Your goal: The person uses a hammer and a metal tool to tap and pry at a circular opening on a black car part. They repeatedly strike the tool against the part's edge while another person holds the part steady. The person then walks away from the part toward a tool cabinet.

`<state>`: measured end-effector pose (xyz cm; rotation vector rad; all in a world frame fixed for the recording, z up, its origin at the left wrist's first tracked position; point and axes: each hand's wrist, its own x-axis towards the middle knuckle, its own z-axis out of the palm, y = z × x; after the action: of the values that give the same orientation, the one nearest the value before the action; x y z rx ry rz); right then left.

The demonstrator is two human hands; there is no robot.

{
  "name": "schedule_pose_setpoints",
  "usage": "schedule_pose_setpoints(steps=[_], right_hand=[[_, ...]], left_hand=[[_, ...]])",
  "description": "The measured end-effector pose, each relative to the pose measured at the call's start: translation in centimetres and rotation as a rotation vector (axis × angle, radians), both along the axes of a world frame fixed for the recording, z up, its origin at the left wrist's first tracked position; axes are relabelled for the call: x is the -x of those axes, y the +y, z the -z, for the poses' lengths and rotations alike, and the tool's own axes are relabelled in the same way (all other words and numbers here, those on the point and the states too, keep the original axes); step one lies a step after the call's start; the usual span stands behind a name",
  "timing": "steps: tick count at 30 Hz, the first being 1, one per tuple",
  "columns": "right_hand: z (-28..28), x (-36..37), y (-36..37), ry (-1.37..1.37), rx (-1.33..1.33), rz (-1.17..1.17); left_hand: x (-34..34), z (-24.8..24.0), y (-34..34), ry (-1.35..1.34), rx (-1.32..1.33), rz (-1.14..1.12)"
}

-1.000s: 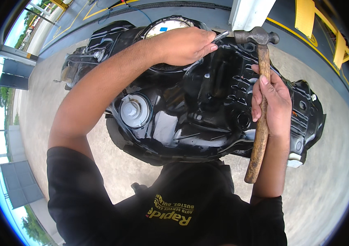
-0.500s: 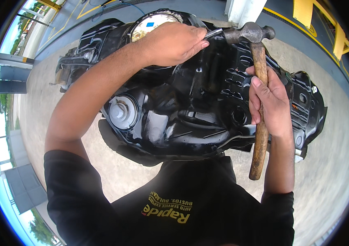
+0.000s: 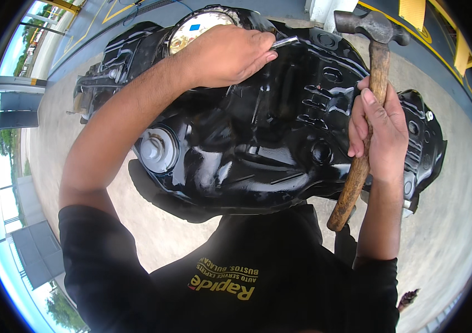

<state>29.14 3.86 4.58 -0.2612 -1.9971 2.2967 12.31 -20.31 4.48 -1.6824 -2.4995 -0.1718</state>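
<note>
A large glossy black moulded tank (image 3: 247, 125) lies in front of me. My left hand (image 3: 233, 55) is closed around a slim shiny metal rod (image 3: 286, 43), whose bare end points right. The rod's other end is hidden by the hand, which is by the rim of a round pale cover (image 3: 183, 40) with a blue square on it. My right hand (image 3: 384, 127) grips the wooden handle of a ball-peen hammer (image 3: 379, 64). The hammer head is raised to the right of the rod, apart from it. Near my left forearm, a silver round cap (image 3: 157, 151) sits on the tank.
Concrete floor (image 3: 102, 222) surrounds the tank. Beyond it stand a white post (image 3: 326, 14) and yellow metal framework (image 3: 413, 14), with yellow lines on a blue-grey floor. A dark object (image 3: 346, 244) shows partly beside my right arm.
The hammer head has swung away from the rod's end, up and to the right, with my right hand. My left hand and the rod have shifted slightly left.
</note>
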Motion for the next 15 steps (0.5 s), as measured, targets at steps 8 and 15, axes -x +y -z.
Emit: schedule_pose_setpoints(steps=[8, 15], right_hand=[[-1.1, 0.4, 1.0, 0.189, 0.072, 0.175], [-0.2, -0.8, 1.0, -0.006, -0.051, 0.015]], left_hand=[[-0.3, -0.4, -0.3, -0.040, -0.004, -0.039], [-0.1, -0.2, -0.2, 0.039, 0.038, -0.009]])
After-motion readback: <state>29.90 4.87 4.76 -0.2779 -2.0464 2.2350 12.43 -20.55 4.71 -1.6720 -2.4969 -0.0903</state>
